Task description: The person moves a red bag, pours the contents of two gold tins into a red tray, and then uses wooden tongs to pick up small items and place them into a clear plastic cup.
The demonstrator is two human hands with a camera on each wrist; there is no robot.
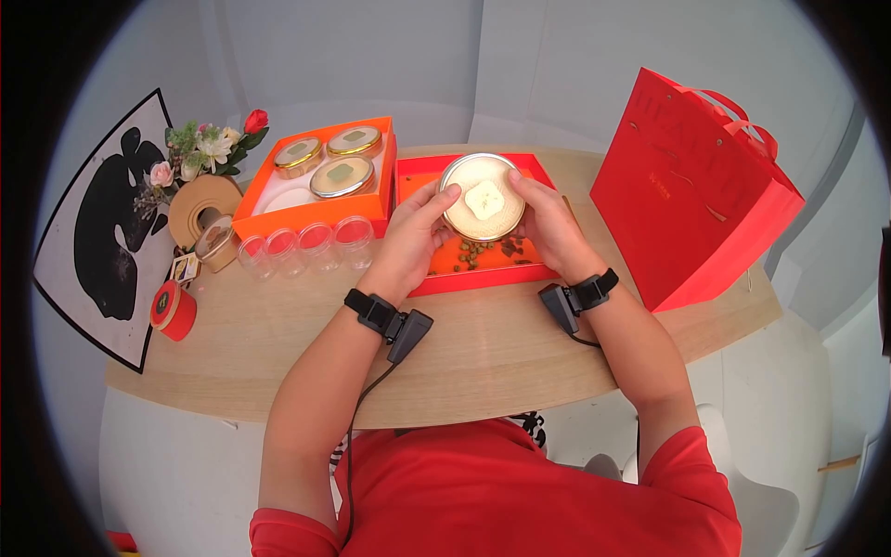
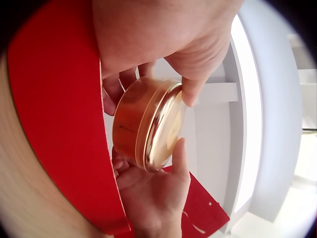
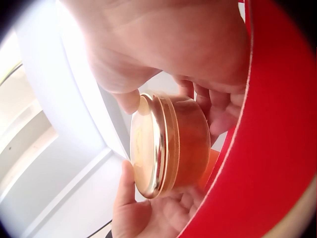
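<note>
Both hands grip one round, clear-sided jar with a gold-rimmed lid and a pale label on top. My left hand holds its left side, thumb on the lid's edge, and my right hand holds the opposite side the same way. In the left wrist view the jar is tilted on its side, fingers round its amber-looking wall. The right wrist view shows both thumbs against the lid of the jar. Below it lies a red box with an orange inside and green and brown bits, partly hidden by the hands.
Left of it, an orange box holds three gold-rimmed jars. Several clear containers stand before it. Further left are tape rolls, a small red tub, flowers and a framed picture. A red bag stands right.
</note>
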